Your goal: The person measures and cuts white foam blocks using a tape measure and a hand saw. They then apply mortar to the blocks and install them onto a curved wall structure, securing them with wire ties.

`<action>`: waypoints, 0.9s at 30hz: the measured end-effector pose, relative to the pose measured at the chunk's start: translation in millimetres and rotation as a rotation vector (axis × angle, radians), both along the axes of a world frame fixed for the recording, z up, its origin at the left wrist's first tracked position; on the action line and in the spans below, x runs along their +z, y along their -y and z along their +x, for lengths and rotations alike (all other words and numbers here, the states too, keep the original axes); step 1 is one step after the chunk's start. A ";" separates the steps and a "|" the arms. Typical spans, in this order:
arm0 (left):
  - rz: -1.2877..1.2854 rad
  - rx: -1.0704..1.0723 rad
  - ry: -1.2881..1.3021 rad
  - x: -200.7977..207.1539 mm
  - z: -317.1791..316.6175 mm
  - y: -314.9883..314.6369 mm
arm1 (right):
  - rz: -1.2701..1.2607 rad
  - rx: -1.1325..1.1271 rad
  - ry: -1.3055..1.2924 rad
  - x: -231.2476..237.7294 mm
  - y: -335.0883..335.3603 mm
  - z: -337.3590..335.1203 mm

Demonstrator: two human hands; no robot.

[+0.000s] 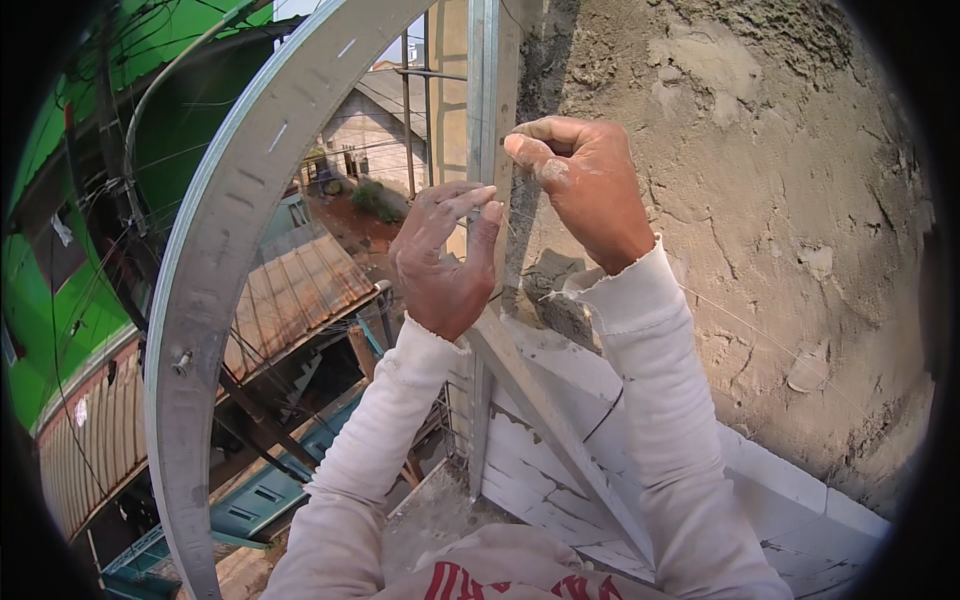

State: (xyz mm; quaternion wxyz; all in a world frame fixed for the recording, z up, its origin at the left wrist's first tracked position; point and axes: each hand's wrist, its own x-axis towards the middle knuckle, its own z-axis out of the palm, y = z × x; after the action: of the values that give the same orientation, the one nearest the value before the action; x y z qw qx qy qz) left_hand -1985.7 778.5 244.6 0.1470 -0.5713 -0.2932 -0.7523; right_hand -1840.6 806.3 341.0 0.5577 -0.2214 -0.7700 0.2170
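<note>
My left hand [450, 255] is closed beside an upright metal channel [483, 80], its thumb and finger pinched on a thin pale string [742, 321]. The string shows faintly at those fingertips and again right of my right forearm, running down across the wall. A little higher and to the right, my right hand [590, 185] is closed in a pinch near the wall's edge. What its fingertips hold is too small to make out. Grey dust coats both hands, and white sleeves cover both forearms.
A rough cement-plastered wall [760, 170] fills the right side. Below it stand white marbled panels [560, 490] and a slanting metal bar [560, 430]. On the left a curved metal strip [230, 190] rises, with rusty roofs [290, 290] and a green building [180, 180] far below.
</note>
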 end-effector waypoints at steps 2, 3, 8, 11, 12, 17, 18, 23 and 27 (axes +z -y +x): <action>-0.044 -0.120 0.110 12.9 -9.6 -5.1 | 0.065 -0.008 -0.085 -3.3 -16.9 6.1; -0.090 -0.212 0.191 24.2 -18.4 -15.3 | 0.066 -0.078 -0.081 -3.7 -21.2 1.7; -0.449 -0.687 0.186 69.5 -47.8 -32.2 | 0.223 -0.281 0.009 1.0 -24.4 -12.5; -0.470 -0.630 0.124 78.1 -51.6 -43.3 | 0.268 -0.301 0.004 -1.1 -31.6 -14.6; -0.504 -0.651 0.118 81.3 -52.6 -42.8 | 0.249 -0.288 -0.013 -1.6 -31.0 -16.5; -0.647 -0.918 0.117 95.5 -59.0 -40.7 | 0.202 -0.254 -0.056 -3.8 -35.5 -17.5; -0.661 -0.930 0.131 96.0 -62.9 -48.2 | 0.245 -0.276 -0.047 -4.7 -38.0 -14.9; -0.708 -0.959 0.145 96.3 -75.0 -73.2 | 0.251 -0.243 -0.066 -5.2 -38.9 -15.7; -0.675 -0.852 -0.046 114.6 -80.6 -69.4 | 0.522 -0.297 -0.084 -7.4 -38.9 -19.3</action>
State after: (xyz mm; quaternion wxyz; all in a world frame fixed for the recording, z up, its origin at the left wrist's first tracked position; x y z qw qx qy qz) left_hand -2066.3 847.9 359.1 -0.3562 -0.6712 -0.2575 -0.5969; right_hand -1859.9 845.2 333.7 0.6525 -0.1716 -0.7354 -0.0630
